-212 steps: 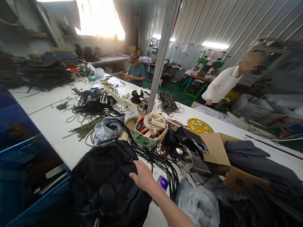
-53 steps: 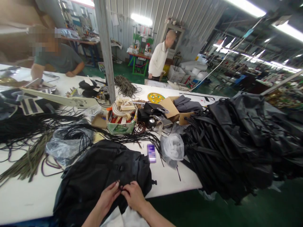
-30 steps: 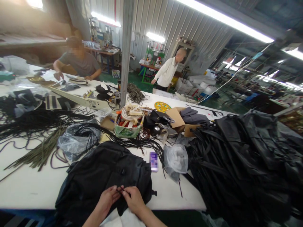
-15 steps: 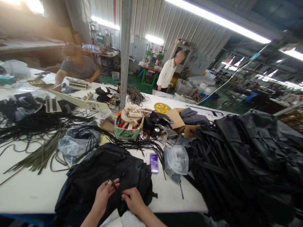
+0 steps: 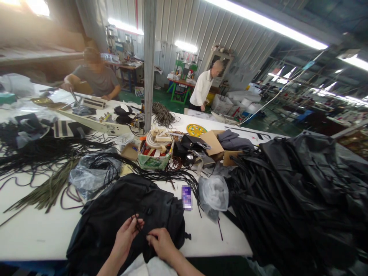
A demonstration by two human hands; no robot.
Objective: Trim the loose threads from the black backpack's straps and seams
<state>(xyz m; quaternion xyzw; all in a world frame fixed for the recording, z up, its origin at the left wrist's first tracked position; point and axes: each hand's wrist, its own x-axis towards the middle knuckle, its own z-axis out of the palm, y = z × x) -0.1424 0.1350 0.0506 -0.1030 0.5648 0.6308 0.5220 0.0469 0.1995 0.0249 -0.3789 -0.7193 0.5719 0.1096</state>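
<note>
A black backpack (image 5: 115,214) lies on the white table in front of me. Over its middle, my left hand (image 5: 128,232) pinches a thin black cord (image 5: 138,223), with a bit of it showing between thumb and fingers. Just to the right, my right hand (image 5: 161,241) has thumb and forefinger closed on the same dark cord, low over the bag. The rest of the cord cannot be told from the black fabric. A small black buckle (image 5: 148,211) sits on the bag above my hands.
A phone (image 5: 186,197) and a clear plastic bag (image 5: 214,193) lie right of the backpack. Black bags (image 5: 287,199) are heaped at the right. Behind stand a basket of straps (image 5: 153,159) and a post (image 5: 148,76). Cords (image 5: 48,186) spread at left. Two people are across the table.
My fingers have shifted slightly on the cord, which now looks thinner at my left fingertips. The seated person's arm has lifted, and the standing person's hand has moved forward.
</note>
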